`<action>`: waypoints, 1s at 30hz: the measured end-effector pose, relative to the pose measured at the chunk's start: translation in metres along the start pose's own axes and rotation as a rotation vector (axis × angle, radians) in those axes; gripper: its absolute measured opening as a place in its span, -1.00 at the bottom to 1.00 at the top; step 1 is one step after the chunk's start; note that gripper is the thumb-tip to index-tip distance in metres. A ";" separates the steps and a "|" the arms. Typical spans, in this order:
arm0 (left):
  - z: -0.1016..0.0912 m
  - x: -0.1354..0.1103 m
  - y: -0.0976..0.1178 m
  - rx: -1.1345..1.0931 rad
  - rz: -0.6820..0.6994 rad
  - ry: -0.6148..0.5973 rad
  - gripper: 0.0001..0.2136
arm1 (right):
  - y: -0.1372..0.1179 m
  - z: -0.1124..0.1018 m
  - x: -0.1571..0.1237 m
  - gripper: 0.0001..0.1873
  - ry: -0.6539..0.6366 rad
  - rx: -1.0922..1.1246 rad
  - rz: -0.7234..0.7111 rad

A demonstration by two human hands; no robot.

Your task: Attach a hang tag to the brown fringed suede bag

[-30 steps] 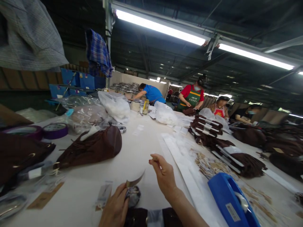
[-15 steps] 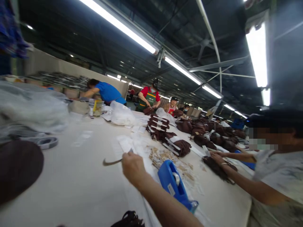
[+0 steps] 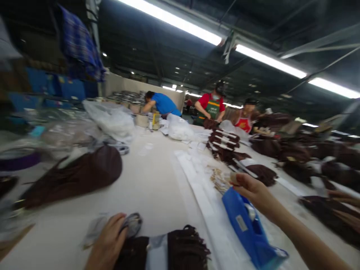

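My left hand (image 3: 108, 243) rests at the near edge of the white table (image 3: 152, 180), fingers curled on a small grey bundle (image 3: 132, 224) beside a dark brown fringed bag (image 3: 180, 251) with a pale band. My right hand (image 3: 249, 189) is stretched out to the right above a blue tape dispenser (image 3: 247, 228). Its fingers are pinched at a pile of small tan tags (image 3: 221, 178); what they hold is blurred.
A brown bag (image 3: 75, 174) lies at the left, with purple tape rolls (image 3: 18, 159) and plastic bags (image 3: 112, 120) behind. Stacks of brown bags (image 3: 225, 144) and white paper strips (image 3: 197, 180) fill the right. Several people (image 3: 160, 104) work at the far end; another person's hand (image 3: 341, 197) shows at right.
The view swung back left. My right hand moved from over the paper strips, where it held a curved strip, out to the tag pile. My left hand is back in view.
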State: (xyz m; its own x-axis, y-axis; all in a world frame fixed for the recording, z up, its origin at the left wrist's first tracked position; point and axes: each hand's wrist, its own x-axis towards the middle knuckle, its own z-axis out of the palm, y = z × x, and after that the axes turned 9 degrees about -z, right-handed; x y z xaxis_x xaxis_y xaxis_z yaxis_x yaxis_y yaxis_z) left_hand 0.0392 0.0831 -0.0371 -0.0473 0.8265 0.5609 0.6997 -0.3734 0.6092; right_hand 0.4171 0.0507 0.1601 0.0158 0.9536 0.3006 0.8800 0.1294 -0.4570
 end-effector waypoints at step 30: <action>-0.017 -0.009 0.004 0.071 -0.015 0.081 -0.75 | -0.167 0.209 -0.012 -0.94 -0.507 0.601 0.121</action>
State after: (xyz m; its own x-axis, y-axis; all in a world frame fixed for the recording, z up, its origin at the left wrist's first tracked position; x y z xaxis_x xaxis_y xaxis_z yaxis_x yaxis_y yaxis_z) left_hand 0.0305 0.0673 -0.0298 -0.1137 0.7937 0.5976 0.7473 -0.3280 0.5779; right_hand 0.1713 0.0739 0.0579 -0.2498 0.9593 -0.1317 0.4771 0.0036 -0.8788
